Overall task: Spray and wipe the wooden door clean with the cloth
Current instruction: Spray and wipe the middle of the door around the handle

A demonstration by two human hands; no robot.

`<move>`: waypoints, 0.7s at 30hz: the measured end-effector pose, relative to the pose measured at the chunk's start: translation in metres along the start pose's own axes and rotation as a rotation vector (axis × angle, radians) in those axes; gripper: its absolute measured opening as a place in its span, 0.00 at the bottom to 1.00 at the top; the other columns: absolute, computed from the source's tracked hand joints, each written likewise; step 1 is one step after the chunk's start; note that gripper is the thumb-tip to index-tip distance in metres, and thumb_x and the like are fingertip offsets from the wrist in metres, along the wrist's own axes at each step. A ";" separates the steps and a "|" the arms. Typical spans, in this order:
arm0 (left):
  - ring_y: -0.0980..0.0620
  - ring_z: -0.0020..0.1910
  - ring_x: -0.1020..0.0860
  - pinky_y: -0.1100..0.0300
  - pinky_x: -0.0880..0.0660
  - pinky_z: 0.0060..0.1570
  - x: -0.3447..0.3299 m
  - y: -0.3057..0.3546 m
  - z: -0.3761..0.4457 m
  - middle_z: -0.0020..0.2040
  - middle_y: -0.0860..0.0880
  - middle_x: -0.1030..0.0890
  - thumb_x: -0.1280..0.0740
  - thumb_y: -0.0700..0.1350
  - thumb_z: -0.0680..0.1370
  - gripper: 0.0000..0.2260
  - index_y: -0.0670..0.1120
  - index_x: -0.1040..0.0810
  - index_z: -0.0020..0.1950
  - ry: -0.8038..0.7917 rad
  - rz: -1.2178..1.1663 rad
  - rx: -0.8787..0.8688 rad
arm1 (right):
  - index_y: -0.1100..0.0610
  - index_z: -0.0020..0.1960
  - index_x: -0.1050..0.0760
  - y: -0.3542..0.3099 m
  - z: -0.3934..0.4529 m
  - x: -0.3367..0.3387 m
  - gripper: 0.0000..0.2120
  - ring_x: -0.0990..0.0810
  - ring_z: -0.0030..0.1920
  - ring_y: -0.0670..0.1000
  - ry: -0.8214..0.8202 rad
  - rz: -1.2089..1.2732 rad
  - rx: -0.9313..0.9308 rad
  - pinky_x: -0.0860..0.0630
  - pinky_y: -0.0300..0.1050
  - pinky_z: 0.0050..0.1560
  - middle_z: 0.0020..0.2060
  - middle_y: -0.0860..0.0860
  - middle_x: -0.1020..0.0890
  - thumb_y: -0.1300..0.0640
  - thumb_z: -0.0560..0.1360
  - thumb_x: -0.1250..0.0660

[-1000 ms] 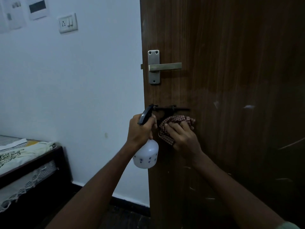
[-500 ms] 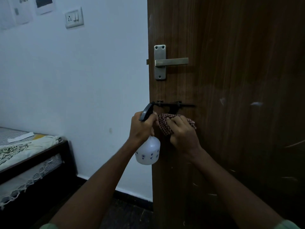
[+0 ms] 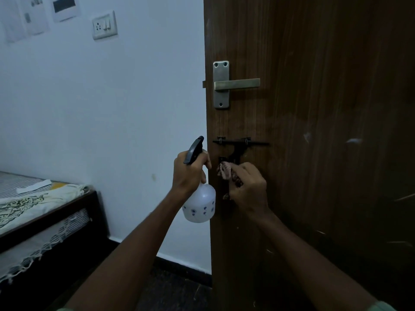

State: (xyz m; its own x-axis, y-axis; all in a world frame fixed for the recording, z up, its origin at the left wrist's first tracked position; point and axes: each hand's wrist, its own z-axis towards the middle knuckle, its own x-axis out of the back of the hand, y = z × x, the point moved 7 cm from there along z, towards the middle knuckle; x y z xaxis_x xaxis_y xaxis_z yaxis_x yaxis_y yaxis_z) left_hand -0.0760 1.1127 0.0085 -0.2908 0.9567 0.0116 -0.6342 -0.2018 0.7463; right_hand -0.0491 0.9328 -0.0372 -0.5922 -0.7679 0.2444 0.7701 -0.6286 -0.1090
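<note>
The brown wooden door [image 3: 314,131] fills the right half of the view, with pale scuffs on its right side. My right hand [image 3: 247,187] grips a bunched checked cloth [image 3: 226,172] against the door's left edge, just under the black latch bolt [image 3: 239,144]. My left hand [image 3: 190,173] holds a white spray bottle [image 3: 199,205] with a black trigger head by its neck, beside the door edge. Most of the cloth is hidden inside my right fist.
A metal lever handle [image 3: 235,84] sits above the latch. Left of the door is a white wall with a switch plate [image 3: 104,25] and papers. A bed [image 3: 33,212] with a patterned sheet stands at the lower left, over a dark floor.
My right hand has drawn the cloth left and slightly down, from a flatter spread on the door to a tight bunch near the edge. The bottle hand has barely moved.
</note>
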 end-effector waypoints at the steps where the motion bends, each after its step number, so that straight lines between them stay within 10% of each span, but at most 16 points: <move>1: 0.43 0.23 0.26 0.56 0.27 0.27 0.001 -0.001 0.000 0.36 0.43 0.17 0.36 0.45 0.79 0.12 0.38 0.20 0.42 0.006 -0.007 -0.001 | 0.63 0.59 0.18 0.001 0.004 0.005 0.15 0.20 0.52 0.52 0.080 0.016 -0.055 0.22 0.41 0.52 0.50 0.57 0.17 0.65 0.73 0.25; 7: 0.43 0.23 0.25 0.57 0.27 0.27 -0.007 -0.011 0.003 0.37 0.43 0.16 0.35 0.44 0.81 0.12 0.40 0.19 0.42 -0.045 0.049 -0.008 | 0.61 0.62 0.19 0.005 -0.013 -0.003 0.18 0.20 0.55 0.54 -0.107 -0.023 0.066 0.18 0.46 0.51 0.55 0.56 0.17 0.63 0.72 0.25; 14: 0.46 0.22 0.23 0.56 0.25 0.27 -0.034 -0.006 0.006 0.43 0.40 0.13 0.34 0.42 0.84 0.10 0.40 0.14 0.51 -0.002 0.098 0.007 | 0.48 0.58 0.19 0.033 -0.004 0.049 0.12 0.20 0.49 0.30 0.331 0.338 -0.692 0.25 0.25 0.48 0.45 0.36 0.18 0.59 0.76 0.25; 21: 0.45 0.25 0.23 0.54 0.24 0.32 -0.051 0.007 0.013 0.46 0.39 0.13 0.34 0.46 0.83 0.10 0.42 0.18 0.45 -0.073 0.038 0.128 | 0.52 0.61 0.17 0.046 -0.004 0.037 0.15 0.15 0.53 0.43 0.345 0.738 -0.981 0.16 0.47 0.56 0.51 0.45 0.13 0.59 0.75 0.24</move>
State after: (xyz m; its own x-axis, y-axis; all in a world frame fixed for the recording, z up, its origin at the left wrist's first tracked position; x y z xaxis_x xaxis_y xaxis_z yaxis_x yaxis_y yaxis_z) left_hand -0.0556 1.0650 0.0217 -0.2567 0.9627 0.0860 -0.5264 -0.2139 0.8229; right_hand -0.0364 0.8754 -0.0369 -0.2443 -0.8722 -0.4237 0.5313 0.2451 -0.8109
